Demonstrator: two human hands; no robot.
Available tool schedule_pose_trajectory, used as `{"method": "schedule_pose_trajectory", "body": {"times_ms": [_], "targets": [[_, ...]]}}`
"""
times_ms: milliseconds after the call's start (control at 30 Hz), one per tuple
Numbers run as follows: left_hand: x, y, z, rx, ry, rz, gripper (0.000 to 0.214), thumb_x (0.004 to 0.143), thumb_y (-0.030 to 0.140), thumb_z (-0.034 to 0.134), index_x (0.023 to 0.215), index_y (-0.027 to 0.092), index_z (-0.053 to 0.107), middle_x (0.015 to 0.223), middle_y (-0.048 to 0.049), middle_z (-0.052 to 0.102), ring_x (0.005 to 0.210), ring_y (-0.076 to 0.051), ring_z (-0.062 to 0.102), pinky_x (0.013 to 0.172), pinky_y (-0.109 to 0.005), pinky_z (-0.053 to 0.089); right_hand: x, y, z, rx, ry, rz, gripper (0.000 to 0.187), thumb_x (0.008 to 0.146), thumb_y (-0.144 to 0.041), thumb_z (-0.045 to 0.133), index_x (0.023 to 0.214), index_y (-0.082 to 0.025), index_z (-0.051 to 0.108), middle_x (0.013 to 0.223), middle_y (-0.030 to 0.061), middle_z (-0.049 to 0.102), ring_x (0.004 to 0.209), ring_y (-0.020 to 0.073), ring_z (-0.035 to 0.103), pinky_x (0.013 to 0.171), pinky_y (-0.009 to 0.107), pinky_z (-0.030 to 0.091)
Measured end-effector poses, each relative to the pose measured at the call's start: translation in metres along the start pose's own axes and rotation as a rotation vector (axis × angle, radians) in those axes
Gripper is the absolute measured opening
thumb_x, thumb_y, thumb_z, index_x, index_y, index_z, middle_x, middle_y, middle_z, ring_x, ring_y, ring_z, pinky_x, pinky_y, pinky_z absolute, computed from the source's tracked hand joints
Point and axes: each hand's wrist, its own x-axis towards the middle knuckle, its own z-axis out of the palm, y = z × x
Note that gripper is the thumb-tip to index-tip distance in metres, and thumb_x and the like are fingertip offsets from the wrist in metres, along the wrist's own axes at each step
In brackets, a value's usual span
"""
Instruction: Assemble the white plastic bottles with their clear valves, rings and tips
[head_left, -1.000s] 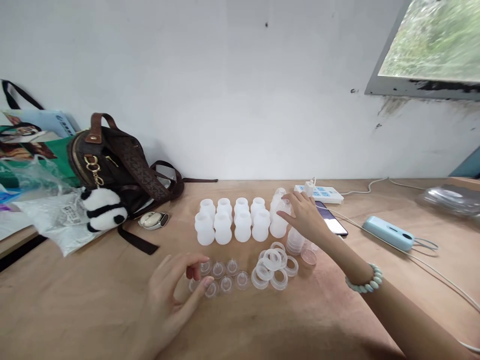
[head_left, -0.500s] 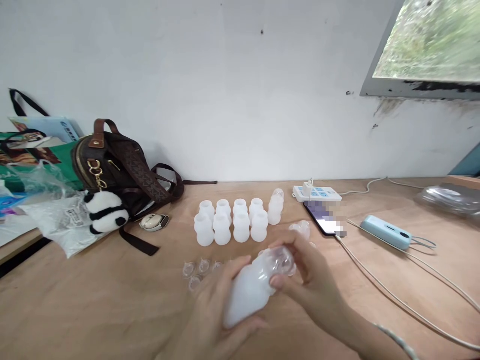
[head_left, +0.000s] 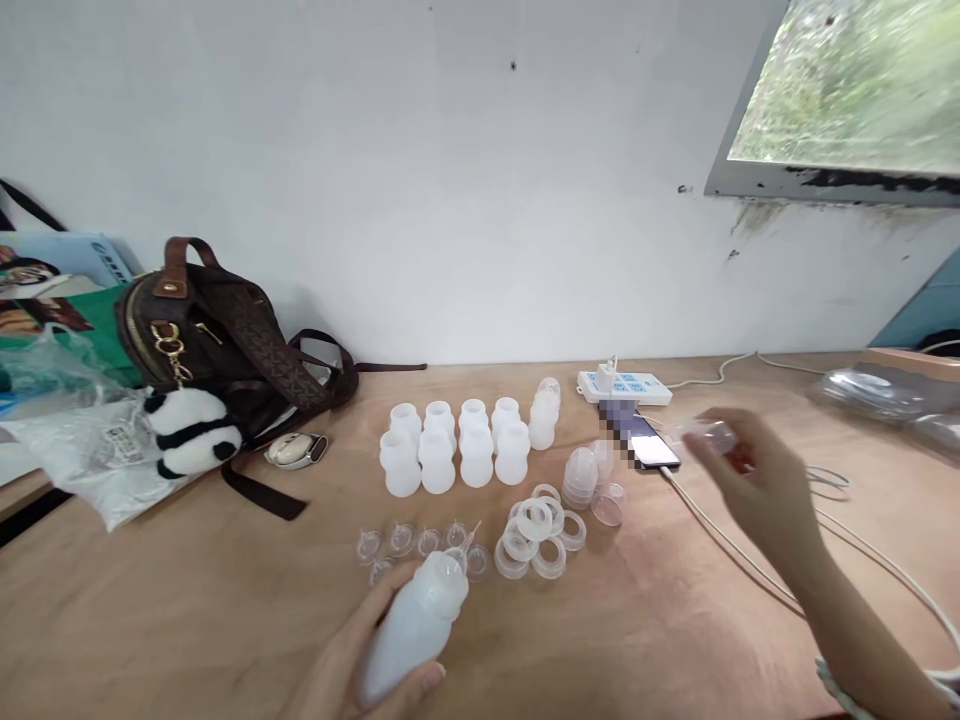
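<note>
My left hand (head_left: pixel 352 650) is wrapped round a frosted white baby bottle (head_left: pixel 412 635), tilted with its top toward the right. A clear teat (head_left: pixel 471 545) sticks out of its collar. Off to the right, my right hand (head_left: pixel 772 500) pinches a clear plastic cap (head_left: pixel 709 436) above the table, apart from the bottle. Several clear teats (head_left: pixel 402 540) lie behind the held bottle. A loose pile of frosted screw rings (head_left: pixel 535 521) is to their right, and clear caps (head_left: pixel 580 480) stand close behind the rings.
Several open white bottles (head_left: pixel 475 458) stand in two rows, beside a capped bottle (head_left: pixel 544 418). A power strip (head_left: pixel 637 390), a phone (head_left: pixel 649 445) and cables are at the right. A backpack (head_left: pixel 225 340) with a panda toy (head_left: pixel 196 432) and a computer mouse (head_left: pixel 289 449) are at the left.
The clear cap has come off the bottle's top and moved right in my right hand. My left hand has drawn the bottle left and down. The camera has turned slightly right.
</note>
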Motion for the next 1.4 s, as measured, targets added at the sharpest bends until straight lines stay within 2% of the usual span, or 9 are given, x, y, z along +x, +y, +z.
{"method": "schedule_pose_trajectory", "body": {"times_ms": [167, 333, 467, 667, 767, 867, 1133, 1267, 1400], "targets": [[0.015, 0.007, 0.009, 0.151, 0.069, 0.184, 0.052, 0.086, 0.042, 0.07, 0.135, 0.036, 0.054, 0.129, -0.0025, 0.072, 0.114, -0.029, 0.071, 0.095, -0.04, 0.06, -0.032, 0.018, 0.037, -0.221, -0.39, -0.213, 0.05, 0.089, -0.068, 0.051, 0.11, -0.025, 0.063, 0.078, 0.0023, 0.064, 0.054, 0.0177, 0.057, 0.049, 0.028, 0.04], [0.027, 0.02, 0.013, 0.289, 0.174, 0.344, 0.051, 0.082, 0.041, 0.075, 0.127, 0.031, 0.054, 0.115, -0.0039, 0.076, 0.095, -0.026, 0.076, 0.077, -0.035, 0.065, -0.045, 0.015, 0.046, -0.223, -0.342, -0.164, 0.056, 0.088, -0.07, 0.051, 0.119, -0.024, 0.058, 0.08, 0.0031, 0.064, 0.057, 0.0199, 0.058, 0.052, 0.031, 0.042], [0.033, 0.032, 0.015, 0.404, 0.251, 0.447, 0.04, 0.08, 0.044, 0.076, 0.107, 0.023, 0.056, 0.089, -0.004, 0.075, 0.073, -0.024, 0.072, 0.061, -0.033, 0.059, -0.061, -0.017, 0.035, 0.083, -0.45, -0.099, 0.044, 0.094, -0.063, 0.048, 0.11, -0.023, 0.059, 0.076, 0.0026, 0.063, 0.062, 0.0188, 0.057, 0.057, 0.03, 0.045], [0.038, 0.044, 0.034, 0.753, 0.397, 0.766, 0.023, 0.095, 0.015, 0.053, 0.115, 0.016, 0.063, 0.095, -0.0101, 0.077, 0.086, -0.028, 0.071, 0.081, -0.042, 0.052, -0.106, -0.068, 0.052, 0.727, -0.907, 0.191, 0.058, 0.085, -0.071, 0.057, 0.114, -0.021, 0.058, 0.072, 0.0014, 0.064, 0.063, 0.0174, 0.059, 0.056, 0.028, 0.047], [0.038, 0.049, 0.041, 0.774, 0.42, 0.859, 0.026, 0.097, 0.01, 0.046, 0.111, 0.015, 0.066, 0.089, -0.0097, 0.078, 0.08, -0.025, 0.073, 0.078, -0.037, 0.052, -0.116, -0.079, 0.065, 0.787, -0.915, 0.382, 0.056, 0.08, -0.075, 0.058, 0.082, -0.019, 0.057, 0.057, -0.0031, 0.051, 0.049, 0.0126, 0.049, 0.045, 0.023, 0.038], [0.038, 0.05, 0.038, 0.63, 0.279, 0.832, 0.027, 0.102, 0.021, 0.042, 0.114, 0.013, 0.065, 0.086, -0.0098, 0.077, 0.072, -0.022, 0.073, 0.067, -0.032, 0.056, -0.117, -0.081, 0.067, 0.726, -0.86, 0.345, 0.052, 0.081, -0.069, 0.062, 0.067, -0.019, 0.05, 0.056, -0.0044, 0.043, 0.049, 0.0101, 0.043, 0.046, 0.022, 0.033], [0.042, 0.045, 0.017, 0.21, 0.084, 0.439, 0.053, 0.079, 0.068, 0.069, 0.112, 0.027, 0.062, 0.093, -0.0011, 0.079, 0.075, -0.021, 0.077, 0.062, -0.027, 0.063, -0.102, -0.071, 0.044, 0.625, -0.775, -0.323, 0.04, 0.088, -0.042, 0.072, 0.124, -0.03, 0.06, 0.119, 0.0066, 0.068, 0.108, 0.0239, 0.066, 0.09, 0.032, 0.053], [0.052, 0.051, 0.011, 0.315, 0.19, 0.597, 0.044, 0.092, 0.059, 0.059, 0.117, 0.023, 0.06, 0.094, -0.0059, 0.079, 0.076, -0.021, 0.076, 0.066, -0.03, 0.063, -0.094, -0.071, 0.04, 0.522, -0.756, -0.266, 0.078, 0.084, -0.055, 0.072, 0.15, -0.037, 0.034, 0.137, 0.0078, 0.061, 0.112, 0.0254, 0.064, 0.093, 0.037, 0.054], [0.068, 0.056, 0.006, 0.486, 0.153, 0.809, 0.029, 0.099, 0.037, 0.054, 0.117, 0.016, 0.061, 0.091, -0.0087, 0.077, 0.073, -0.022, 0.074, 0.063, -0.032, 0.06, -0.082, -0.083, 0.047, 0.373, -0.929, -0.09, 0.032, 0.098, -0.046, 0.052, 0.121, -0.026, 0.062, 0.094, 0.0051, 0.071, 0.084, 0.0227, 0.066, 0.074, 0.036, 0.055]]}}
